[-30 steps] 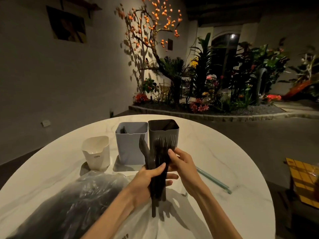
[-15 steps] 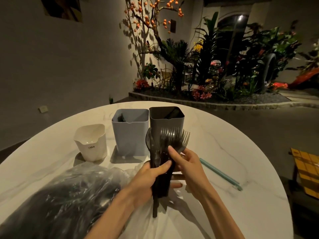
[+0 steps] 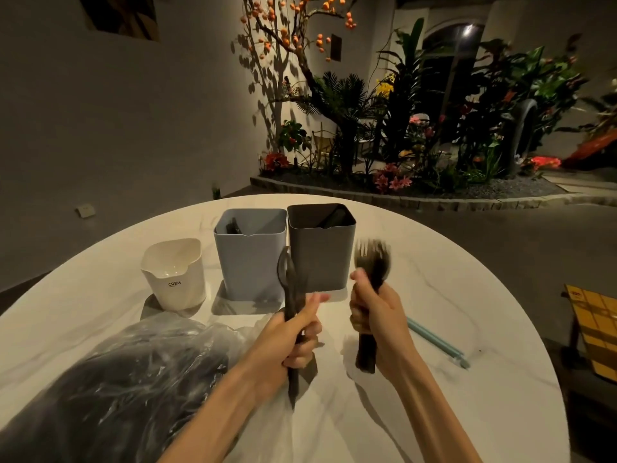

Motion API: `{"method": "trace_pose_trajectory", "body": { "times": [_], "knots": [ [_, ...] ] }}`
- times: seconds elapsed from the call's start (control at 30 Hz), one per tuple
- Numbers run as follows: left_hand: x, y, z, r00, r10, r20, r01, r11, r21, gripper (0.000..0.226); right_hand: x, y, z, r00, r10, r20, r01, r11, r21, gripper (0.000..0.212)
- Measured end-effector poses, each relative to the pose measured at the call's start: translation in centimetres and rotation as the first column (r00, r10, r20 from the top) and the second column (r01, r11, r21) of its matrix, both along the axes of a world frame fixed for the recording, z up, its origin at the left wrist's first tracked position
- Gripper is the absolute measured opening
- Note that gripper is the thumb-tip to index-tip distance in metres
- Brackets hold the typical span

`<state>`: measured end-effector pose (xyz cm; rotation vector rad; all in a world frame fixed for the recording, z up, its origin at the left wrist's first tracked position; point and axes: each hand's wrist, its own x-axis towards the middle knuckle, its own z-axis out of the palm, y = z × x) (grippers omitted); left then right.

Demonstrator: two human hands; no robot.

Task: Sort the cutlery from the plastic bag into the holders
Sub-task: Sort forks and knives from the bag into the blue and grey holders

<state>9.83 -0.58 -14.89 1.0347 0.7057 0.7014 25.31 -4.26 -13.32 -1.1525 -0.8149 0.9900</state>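
Note:
My left hand [image 3: 293,339] grips a few black plastic spoons [image 3: 287,279], held upright in front of the holders. My right hand [image 3: 377,315] grips a bundle of black plastic forks [image 3: 372,262], tines up and blurred, to the right of the dark grey holder [image 3: 322,255]. The light blue holder [image 3: 250,259] stands beside it on the left with some black cutlery inside. A white holder [image 3: 175,275] sits further left. The clear plastic bag [image 3: 110,382] full of black cutlery lies at the lower left of the white marble table [image 3: 450,312].
A light blue straw [image 3: 437,342] lies on the table right of my right hand. A yellow patterned seat [image 3: 594,329] stands beyond the table's right edge. A planted bed with flowers and a tree lies behind the table.
The one bundle held by both hands has been split: my right hand pulled the forks off to the right, while my left hand kept the spoons.

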Motion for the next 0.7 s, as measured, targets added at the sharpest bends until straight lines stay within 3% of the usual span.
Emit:
{"method": "trace_pose_trajectory", "body": {
  "times": [0.1,0.2,0.37,0.47,0.63,0.7],
  "knots": [
    [-0.3,-0.2,0.2,0.990,-0.067,0.123,0.078,0.993,-0.087,0.026,-1.4,-0.3,-0.2,0.966,0.132,0.221,-0.119,0.990,-0.071,0.026],
    [-0.6,-0.4,0.2,0.987,-0.082,0.136,0.100,0.987,-0.128,0.029,-1.9,-0.4,-0.4,0.949,0.167,0.269,-0.149,0.985,-0.086,0.030],
    [-0.5,-0.6,0.5,0.978,-0.183,0.096,0.188,0.981,-0.042,0.031,-1.2,-0.3,-0.4,0.982,0.084,0.168,-0.075,0.995,-0.062,0.027],
    [-0.7,-0.4,0.4,0.965,-0.258,0.044,0.259,0.966,-0.022,0.047,-0.8,-0.1,-0.3,0.995,0.035,0.090,-0.033,0.999,-0.032,0.020],
    [-0.7,-0.6,0.3,0.956,-0.290,0.046,0.293,0.953,-0.079,0.032,-1.1,-0.2,-0.3,0.982,0.095,0.164,-0.088,0.995,-0.050,0.033],
    [-0.5,-0.9,0.5,0.966,-0.253,0.047,0.255,0.965,-0.067,0.036,-1.3,-0.2,-0.3,0.980,0.082,0.179,-0.076,0.996,-0.045,0.034]
  ]
}}
